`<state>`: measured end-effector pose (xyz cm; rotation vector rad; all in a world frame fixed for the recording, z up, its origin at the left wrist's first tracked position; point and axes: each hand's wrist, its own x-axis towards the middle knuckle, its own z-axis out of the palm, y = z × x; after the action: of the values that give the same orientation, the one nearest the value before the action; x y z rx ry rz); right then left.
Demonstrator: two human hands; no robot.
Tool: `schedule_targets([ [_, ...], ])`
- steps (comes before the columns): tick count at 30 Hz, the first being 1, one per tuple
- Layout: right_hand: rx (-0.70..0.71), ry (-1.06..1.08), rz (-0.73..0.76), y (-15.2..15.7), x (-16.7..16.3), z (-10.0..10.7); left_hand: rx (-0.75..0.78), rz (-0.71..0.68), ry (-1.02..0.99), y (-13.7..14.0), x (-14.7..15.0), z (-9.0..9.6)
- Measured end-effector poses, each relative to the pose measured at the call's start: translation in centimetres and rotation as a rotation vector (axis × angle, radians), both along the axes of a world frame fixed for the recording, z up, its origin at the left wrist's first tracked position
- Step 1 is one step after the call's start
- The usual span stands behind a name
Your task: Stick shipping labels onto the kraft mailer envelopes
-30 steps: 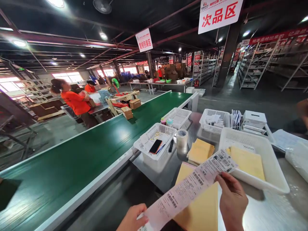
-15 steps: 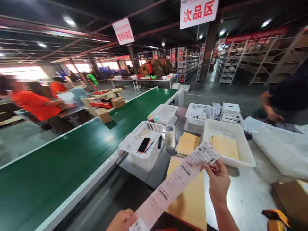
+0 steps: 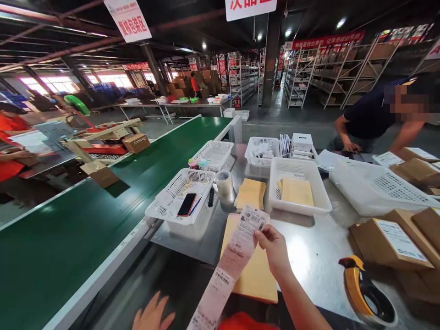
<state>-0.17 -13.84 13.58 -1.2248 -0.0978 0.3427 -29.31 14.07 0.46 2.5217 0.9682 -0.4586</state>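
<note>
The right hand (image 3: 275,250) pinches the upper end of a long white strip of printed barcode labels (image 3: 231,263) between thumb and fingertips (image 3: 260,234), just below its top label. The strip hangs diagonally down toward the bottom edge, above a yellow padded envelope (image 3: 256,275) lying on the steel table (image 3: 319,254). The left hand (image 3: 153,316) is beside the strip's lower end, fingers spread wide, holding nothing. A white plastic tray (image 3: 297,207) stands beyond.
</note>
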Motion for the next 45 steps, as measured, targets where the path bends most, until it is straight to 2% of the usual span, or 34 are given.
schedule_targets([
  [3,0.001,0.019,0.208,1.6,-2.3,-0.1,-0.351,0.038,-0.359,-4.1,7.0,5.3],
  [5,-0.027,-0.010,0.285,2.1,-3.6,-0.3,-0.567,0.006,-0.542,-6.8,10.9,7.6],
  [7,-0.084,-0.065,0.278,2.2,-4.4,-0.6,-0.790,-0.010,-0.634,-8.8,13.3,8.5],
  [9,-0.159,-0.119,0.226,1.9,-4.6,-1.0,-0.915,0.040,-0.635,-10.1,14.2,8.3],
  [13,-0.262,-0.150,0.094,0.8,-4.1,-1.9,-0.890,0.144,-0.614,-11.2,14.1,7.1],
  [15,-0.296,-0.171,0.052,0.2,-3.8,-2.4,-0.918,0.164,-0.595,-11.6,13.9,7.0],
  [20,-0.303,-0.223,0.177,-1.3,-2.6,-3.2,-1.103,0.193,-0.590,-11.7,12.8,8.9],
  [23,-0.279,-0.172,0.147,-2.1,-1.8,-3.6,-1.228,0.090,-0.551,-11.2,11.5,10.2],
  [27,-0.163,-0.206,0.000,-2.5,-1.3,-3.3,-1.152,-0.119,-0.392,-10.7,10.6,10.0],
  [29,-0.087,-0.165,0.004,-2.4,-1.4,-2.7,-1.161,-0.116,-0.340,-10.9,10.7,9.4],
  [31,-0.068,-0.142,0.038,-2.1,-2.0,-2.2,-1.262,-0.058,-0.361,-11.5,11.1,9.0],
  [33,-0.091,-0.174,0.077,-1.7,-3.0,-2.0,-1.340,0.008,-0.452,-12.3,11.8,9.1],
  [35,-0.118,-0.217,0.116,-1.2,-4.1,-2.2,-1.342,0.068,-0.533,-13.3,12.5,9.7],
  [39,-0.189,-0.256,0.168,-0.8,-5.5,-3.6,-1.401,0.187,-0.531,-14.7,13.4,10.2],
  [43,-0.439,-0.447,0.117,-1.9,-5.2,-4.7,-1.365,0.263,-0.567,-15.0,13.3,9.6],
  [45,-0.499,-0.605,0.156,-2.7,-5.1,-4.4,-1.322,0.268,-0.558,-15.0,13.1,9.5],
])
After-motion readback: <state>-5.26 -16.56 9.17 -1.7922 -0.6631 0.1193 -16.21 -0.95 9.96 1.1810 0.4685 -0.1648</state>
